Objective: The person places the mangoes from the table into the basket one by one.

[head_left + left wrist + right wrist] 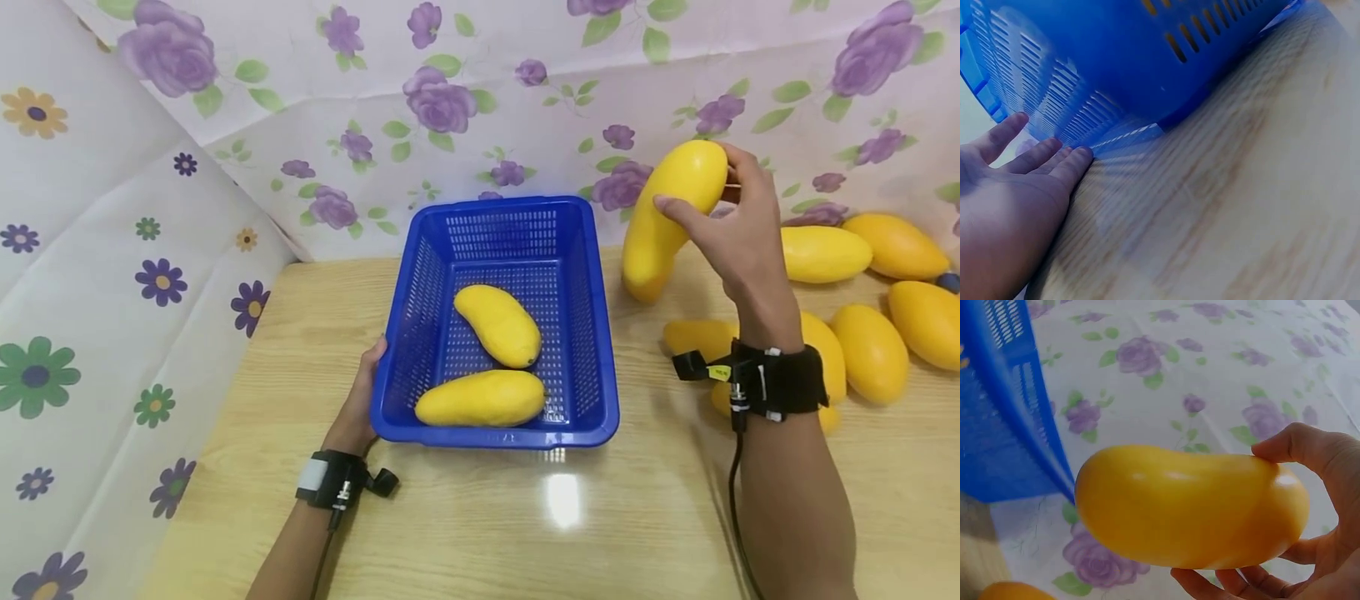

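Observation:
My right hand (750, 225) grips a long yellow mango (667, 217) in the air to the right of the blue plastic basket (606, 350). In the right wrist view the thumb lies on one side of the mango (1191, 509) and the fingers on the other. Two more mangoes lie inside the basket: one slanted in the middle (498, 325), one across the near end (482, 398). My left hand (358, 404) touches the basket's left wall. In the left wrist view its fingers (1035, 156) are fairly straight, with the tips at the slotted side.
Several mangoes (870, 354) lie on the wooden table (480, 525) at the right, some partly behind my right forearm. A small dark blue object (949, 282) shows at the right edge. Flowered sheets (510, 108) hang behind the table and at the left.

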`<state>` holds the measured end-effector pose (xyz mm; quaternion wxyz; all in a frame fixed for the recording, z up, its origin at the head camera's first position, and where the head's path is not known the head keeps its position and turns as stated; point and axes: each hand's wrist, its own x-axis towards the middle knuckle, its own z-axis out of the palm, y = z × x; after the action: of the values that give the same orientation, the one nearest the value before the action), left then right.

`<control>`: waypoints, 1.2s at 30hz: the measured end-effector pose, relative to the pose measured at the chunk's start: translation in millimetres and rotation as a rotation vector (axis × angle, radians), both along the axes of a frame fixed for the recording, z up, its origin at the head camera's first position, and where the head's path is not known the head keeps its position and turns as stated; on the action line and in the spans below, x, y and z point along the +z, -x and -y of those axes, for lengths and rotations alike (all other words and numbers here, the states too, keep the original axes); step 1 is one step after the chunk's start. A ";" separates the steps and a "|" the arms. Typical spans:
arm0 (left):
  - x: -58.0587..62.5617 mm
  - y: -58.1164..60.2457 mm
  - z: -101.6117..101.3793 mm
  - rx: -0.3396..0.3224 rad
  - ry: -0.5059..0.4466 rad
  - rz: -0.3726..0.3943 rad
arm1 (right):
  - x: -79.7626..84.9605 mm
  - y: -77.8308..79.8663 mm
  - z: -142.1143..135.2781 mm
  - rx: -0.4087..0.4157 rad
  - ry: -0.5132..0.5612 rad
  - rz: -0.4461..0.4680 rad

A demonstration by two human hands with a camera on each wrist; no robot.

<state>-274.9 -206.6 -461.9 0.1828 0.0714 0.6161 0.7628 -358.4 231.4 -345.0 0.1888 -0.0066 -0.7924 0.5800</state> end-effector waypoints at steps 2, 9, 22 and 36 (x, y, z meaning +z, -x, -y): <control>-1.1 -0.8 2.1 0.000 -0.002 0.004 | 2.3 -2.1 3.9 0.015 0.013 0.000; -0.7 1.6 4.1 0.010 0.009 0.003 | 9.2 -9.2 15.7 0.039 0.021 -0.021; -1.7 0.5 2.1 0.027 0.009 0.030 | 10.6 -14.4 24.3 0.062 -0.016 -0.049; -1.5 -0.5 1.2 0.032 0.006 0.020 | 7.9 -16.2 29.0 0.095 -0.033 -0.056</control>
<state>-274.4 -207.9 -463.4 0.1769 0.0535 0.6175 0.7645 -342.2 202.5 -337.0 0.1833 0.0501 -0.7957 0.5751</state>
